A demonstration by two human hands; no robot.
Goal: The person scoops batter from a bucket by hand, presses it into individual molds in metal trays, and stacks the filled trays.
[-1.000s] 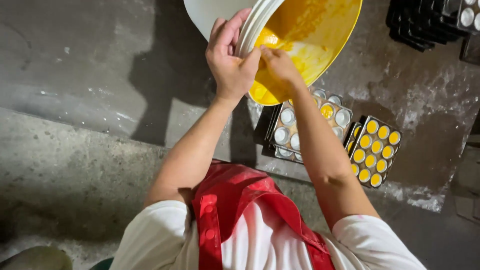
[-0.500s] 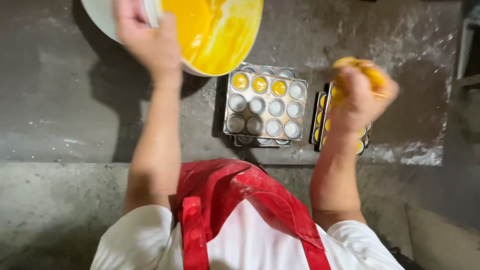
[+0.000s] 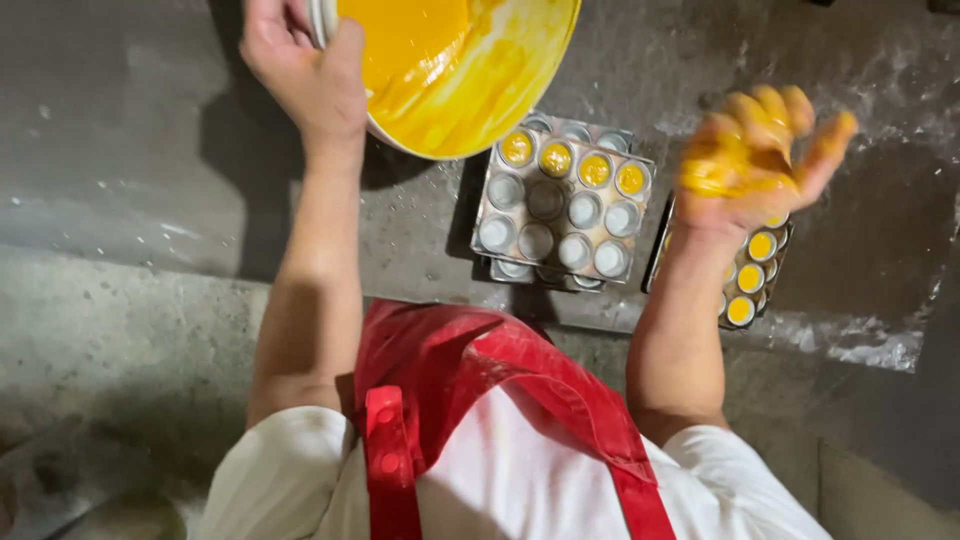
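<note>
My left hand (image 3: 305, 70) grips the rim of a large white bowl (image 3: 520, 105) holding yellow batter, tilted over the floor. My right hand (image 3: 762, 160) is raised to the right of the bowl, fingers spread and coated in yellow batter, holding nothing solid. Below the bowl sits a metal tray of small round moulds (image 3: 563, 205); its far row holds batter, the other cups look bare. A second mould tray (image 3: 752, 275), its cups filled with batter, lies partly under my right hand.
Everything stands on a grey concrete floor (image 3: 130, 150) dusted with white powder, with a step edge running across below the trays. My red apron (image 3: 480, 400) and white shirt fill the lower middle.
My right hand has come out of the bowl and swung right over the filled tray, then lifted with its fingers spread. The bowl stays gripped in my left hand, above the near tray.
</note>
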